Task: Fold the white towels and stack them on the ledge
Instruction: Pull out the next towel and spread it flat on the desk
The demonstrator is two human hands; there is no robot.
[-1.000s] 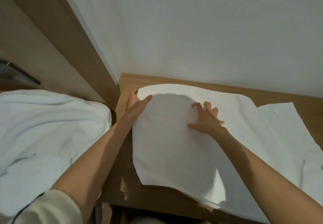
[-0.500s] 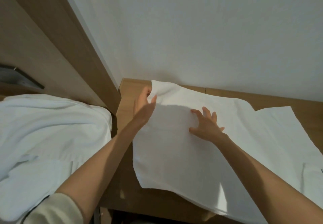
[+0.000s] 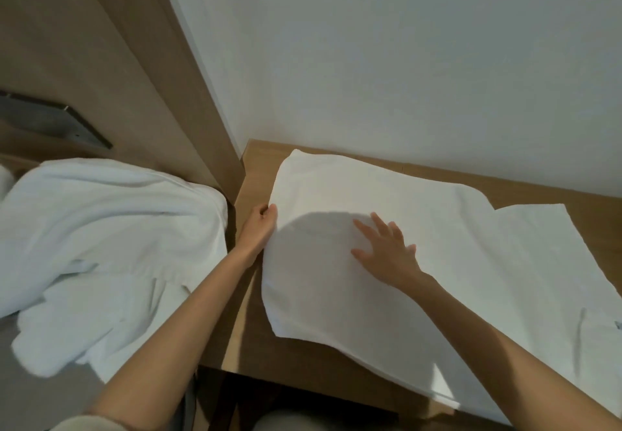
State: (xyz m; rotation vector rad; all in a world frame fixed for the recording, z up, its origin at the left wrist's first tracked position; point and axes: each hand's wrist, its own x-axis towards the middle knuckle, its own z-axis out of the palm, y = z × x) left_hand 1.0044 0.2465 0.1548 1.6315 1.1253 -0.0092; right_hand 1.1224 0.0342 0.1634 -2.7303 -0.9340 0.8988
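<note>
A white towel (image 3: 353, 201) is spread flat on the wooden ledge (image 3: 252, 336), with its far edge close to the white wall (image 3: 404, 60) and its near edge hanging slightly over the ledge's front. Its left edge is gripped by the left hand (image 3: 257, 228): the fingers are curled at the border of the cloth, and the fabric is pinched between them and the thumb. The right hand (image 3: 387, 255) is laid flat on the middle of the towel, palm down, with the fingers straight and spread wide; nothing is held by it. A rounded shadow is cast over the cloth between the two hands.

To the right, a lower white layer (image 3: 545, 262) is seen reaching out from under the towel towards the right edge of the view; whether it belongs to the same towel cannot be told.

A loose pile of white linen (image 3: 101, 235) is heaped to the left of the ledge, apart from it. Behind the pile a wooden panel (image 3: 111, 60) is seen upright, and a dark metal bracket (image 3: 54, 120) is fixed at the far left. A pale sleeve (image 3: 77, 422) is visible on the left arm at the near edge.
</note>
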